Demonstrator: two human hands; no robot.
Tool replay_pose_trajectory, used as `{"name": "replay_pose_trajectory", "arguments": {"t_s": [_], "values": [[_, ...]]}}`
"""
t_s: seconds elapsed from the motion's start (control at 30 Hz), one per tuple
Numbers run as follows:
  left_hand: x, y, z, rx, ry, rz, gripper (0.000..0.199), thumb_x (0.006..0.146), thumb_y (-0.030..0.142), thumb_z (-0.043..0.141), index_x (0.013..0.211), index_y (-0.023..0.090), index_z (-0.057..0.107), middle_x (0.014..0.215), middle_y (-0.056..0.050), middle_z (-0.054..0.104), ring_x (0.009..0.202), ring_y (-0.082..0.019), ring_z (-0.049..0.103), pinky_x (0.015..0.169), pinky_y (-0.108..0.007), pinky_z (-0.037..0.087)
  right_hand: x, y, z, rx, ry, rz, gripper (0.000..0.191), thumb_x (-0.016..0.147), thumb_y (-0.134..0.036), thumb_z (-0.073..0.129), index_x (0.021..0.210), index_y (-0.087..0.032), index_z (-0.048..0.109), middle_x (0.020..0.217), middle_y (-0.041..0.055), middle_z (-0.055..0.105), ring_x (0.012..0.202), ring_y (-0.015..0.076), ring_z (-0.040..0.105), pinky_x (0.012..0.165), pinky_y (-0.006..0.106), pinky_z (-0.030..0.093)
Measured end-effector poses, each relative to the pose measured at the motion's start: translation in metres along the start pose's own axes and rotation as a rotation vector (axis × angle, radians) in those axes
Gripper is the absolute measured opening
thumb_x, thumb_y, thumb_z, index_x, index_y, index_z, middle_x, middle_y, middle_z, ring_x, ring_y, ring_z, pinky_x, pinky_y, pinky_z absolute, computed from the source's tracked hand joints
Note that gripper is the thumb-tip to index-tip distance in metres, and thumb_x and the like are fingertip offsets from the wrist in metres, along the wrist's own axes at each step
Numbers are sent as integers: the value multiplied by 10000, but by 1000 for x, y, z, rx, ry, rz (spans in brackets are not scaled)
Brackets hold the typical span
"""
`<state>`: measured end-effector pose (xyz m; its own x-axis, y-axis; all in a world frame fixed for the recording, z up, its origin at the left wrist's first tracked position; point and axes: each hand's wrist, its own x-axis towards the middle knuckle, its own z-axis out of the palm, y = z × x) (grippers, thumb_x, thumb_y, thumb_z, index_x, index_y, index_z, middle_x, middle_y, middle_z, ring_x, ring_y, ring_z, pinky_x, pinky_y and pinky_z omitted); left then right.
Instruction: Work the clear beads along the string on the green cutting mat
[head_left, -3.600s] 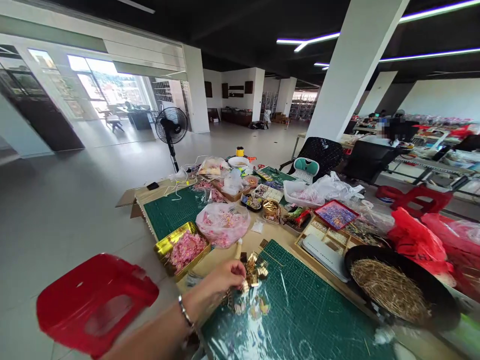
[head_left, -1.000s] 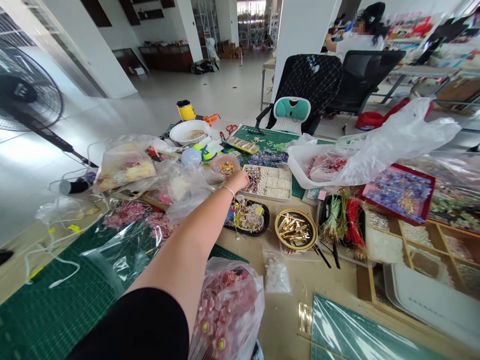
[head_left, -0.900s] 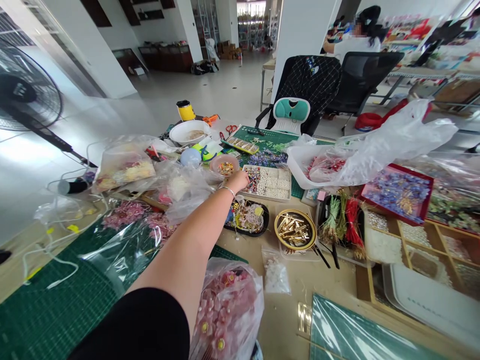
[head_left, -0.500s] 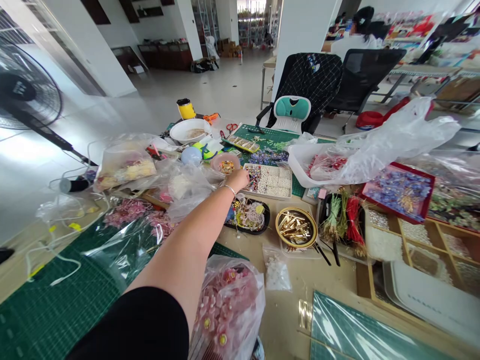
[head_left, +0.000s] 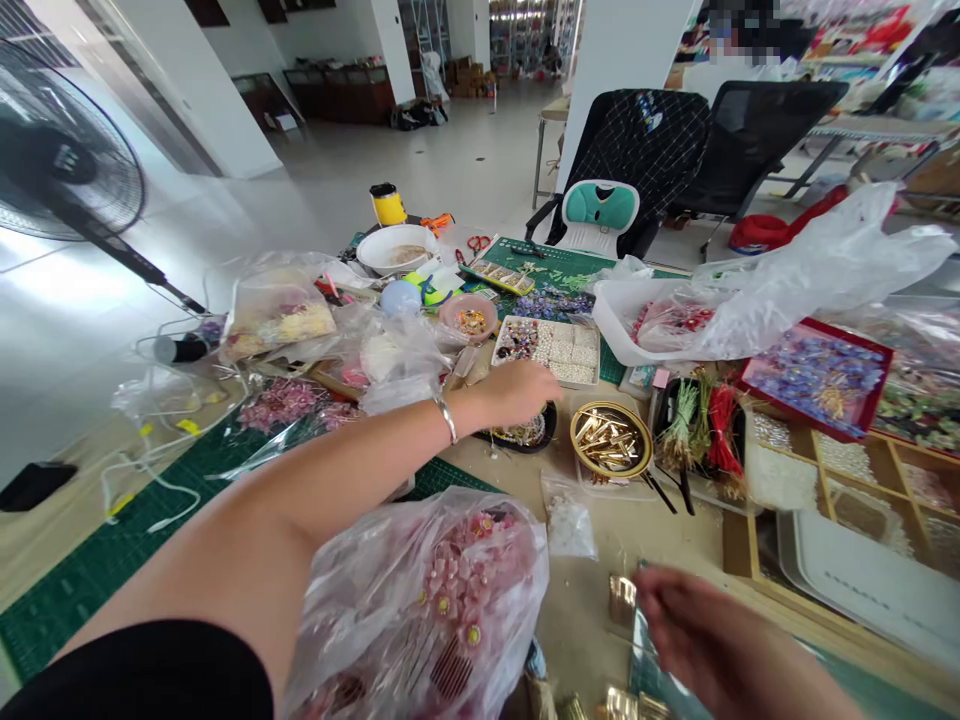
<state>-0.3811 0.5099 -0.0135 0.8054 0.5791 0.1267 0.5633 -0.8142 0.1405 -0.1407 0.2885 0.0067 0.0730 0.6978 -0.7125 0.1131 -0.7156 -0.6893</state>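
My left hand (head_left: 525, 392) hangs over the black oval tray (head_left: 525, 436) of beads, just in front of the white compartment box (head_left: 586, 357) of pearls and coloured beads. Its fingertips are bent down and together, and anything between them is too small to make out. My right hand (head_left: 686, 620), blurred by motion, is low on the right beside gold combs (head_left: 622, 592); its grip cannot be made out. A clear bag of pink flowers (head_left: 465, 580) lies between my arms. Right of my left hand stands a gold-rimmed bowl (head_left: 610, 440) of gold pieces.
A small bag of white pieces (head_left: 571, 520) lies in front of the bowl. On the right are red and green stem bundles, a red tray (head_left: 817, 378) of blue flowers and a wooden divided box (head_left: 862, 480). A fan (head_left: 67, 150) stands at the left; chairs are behind the table.
My left hand has moved from the compartment box toward me and to the right. My right hand has come into view at the lower right. The camera view has shifted slightly.
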Motion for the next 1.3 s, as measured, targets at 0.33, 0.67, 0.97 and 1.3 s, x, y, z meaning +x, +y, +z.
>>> {"name": "replay_pose_trajectory", "arguments": {"t_s": [0.33,0.67,0.97,1.3], "values": [[-52,-8,32,243,-71,228,207,830,164,538,978,252,653,1160,-13,641,1277,-204,389,1115,-464,140,91,-64,116,675,-32,56,154,710,-1,507,675,-129,586,549,19,570,486,105,553,476,177,522],[-71,-12,43,297,-75,193,211,895,209,469,1006,228,648,1203,-15,610,1271,-232,395,1085,-447,216,144,-81,150,753,198,-221,141,742,-117,530,622,-191,527,547,-75,517,545,72,505,542,140,468],[-70,0,30,263,-68,105,198,883,198,491,982,192,662,1213,-71,596,1249,-218,420,1054,-408,255,137,-89,150,671,69,-261,208,885,-279,432,833,-197,616,929,-18,658,950,102,587,863,205,454],[-66,5,31,280,-78,87,175,867,183,505,926,172,669,1124,-71,635,1170,-233,458,1038,-422,275,136,-87,145,633,19,-250,232,906,-371,415,878,-250,610,1053,-22,641,1014,92,568,901,228,439]]}}
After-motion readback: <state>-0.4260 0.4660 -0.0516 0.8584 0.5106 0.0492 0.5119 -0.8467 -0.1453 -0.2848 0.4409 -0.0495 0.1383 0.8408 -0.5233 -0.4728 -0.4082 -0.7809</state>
